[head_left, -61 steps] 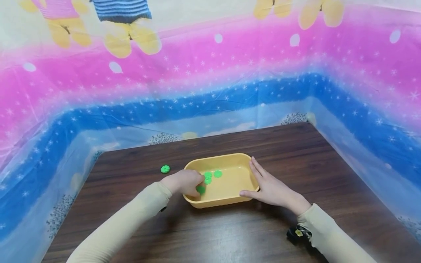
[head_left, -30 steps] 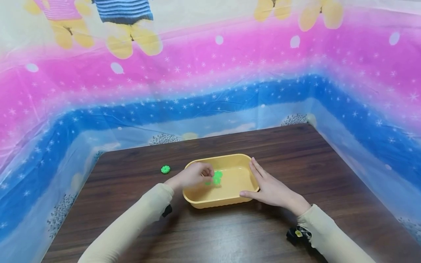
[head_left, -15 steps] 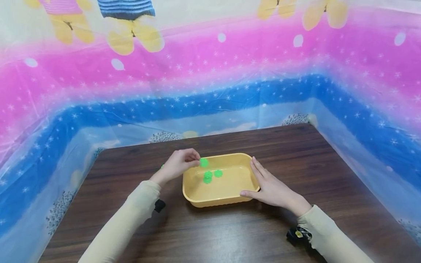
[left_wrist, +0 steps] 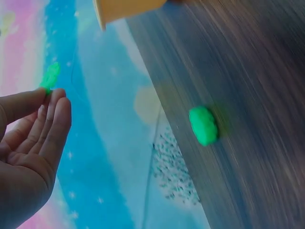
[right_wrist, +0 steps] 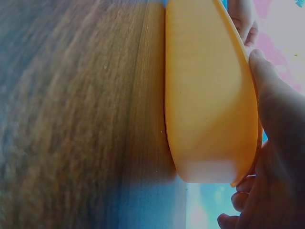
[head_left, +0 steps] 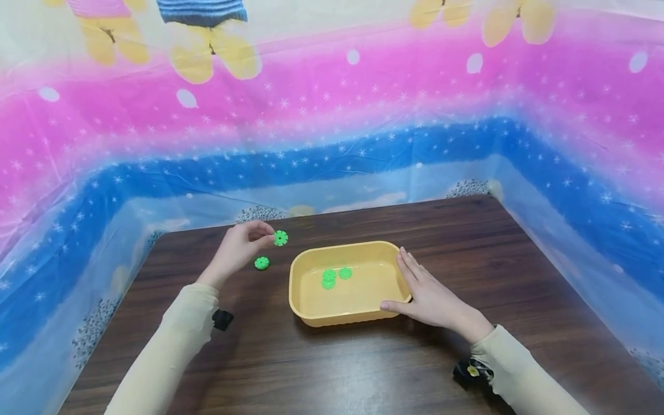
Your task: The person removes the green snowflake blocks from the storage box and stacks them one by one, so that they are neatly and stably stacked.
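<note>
The left hand [head_left: 240,246] has its grip clamped on a disc [head_left: 280,238] above the counter [head_left: 290,369]; the right hand [head_left: 434,298], thumb and fingers apart, touches the tub [head_left: 365,291].

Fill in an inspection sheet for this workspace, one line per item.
Surface: dark wood-grain table, with a light reflection near its front.
Job's things: yellow tray on the table; three green pieces inside, two overlapping; a green piece on the table, left of the tray, possibly stacked; a held green piece above the table.
Clutter: nothing seen.
Left hand: pinches the held green piece between thumb and fingers.
Right hand: rests against the tray's right end, thumb on the near rim.
Cables: nothing seen.
Surroundings: pink, blue and white printed backdrop behind the table.
</note>
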Available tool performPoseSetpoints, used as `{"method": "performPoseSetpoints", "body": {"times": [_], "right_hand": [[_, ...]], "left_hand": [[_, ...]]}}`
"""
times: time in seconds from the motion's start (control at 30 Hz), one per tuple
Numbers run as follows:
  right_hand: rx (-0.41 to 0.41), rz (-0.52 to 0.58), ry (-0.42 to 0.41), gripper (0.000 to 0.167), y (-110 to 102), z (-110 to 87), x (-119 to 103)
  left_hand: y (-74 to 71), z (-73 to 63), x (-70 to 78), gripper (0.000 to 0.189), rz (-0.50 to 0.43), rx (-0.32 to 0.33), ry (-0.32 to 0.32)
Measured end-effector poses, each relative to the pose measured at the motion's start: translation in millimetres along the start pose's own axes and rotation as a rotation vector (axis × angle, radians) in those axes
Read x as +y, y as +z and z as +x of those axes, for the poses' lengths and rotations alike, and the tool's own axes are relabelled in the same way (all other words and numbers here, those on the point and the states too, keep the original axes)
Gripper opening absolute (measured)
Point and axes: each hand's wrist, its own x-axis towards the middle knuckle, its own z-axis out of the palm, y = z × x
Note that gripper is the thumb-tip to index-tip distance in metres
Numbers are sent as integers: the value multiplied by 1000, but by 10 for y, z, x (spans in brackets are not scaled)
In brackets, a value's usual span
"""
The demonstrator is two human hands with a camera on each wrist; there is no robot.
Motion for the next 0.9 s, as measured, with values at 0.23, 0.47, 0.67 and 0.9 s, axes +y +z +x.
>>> {"method": "performPoseSetpoints", "body": {"times": [0.23, 0.47, 0.67, 0.9], "right_hand": [[-2, 9, 10, 115, -8, 5, 1], [-15, 22, 9, 116, -18, -3, -11], [-8, 21, 6, 115, -13, 6, 3], [-9, 31, 13, 115, 5, -2, 9]], "left_hand": [[-119, -50, -214, 20, 59, 50, -40], [-94, -82, -504, 20, 65, 23, -117], [-34, -57, -672, 21, 20, -7, -157], [54, -42, -790, 20, 54, -21, -165]]}}
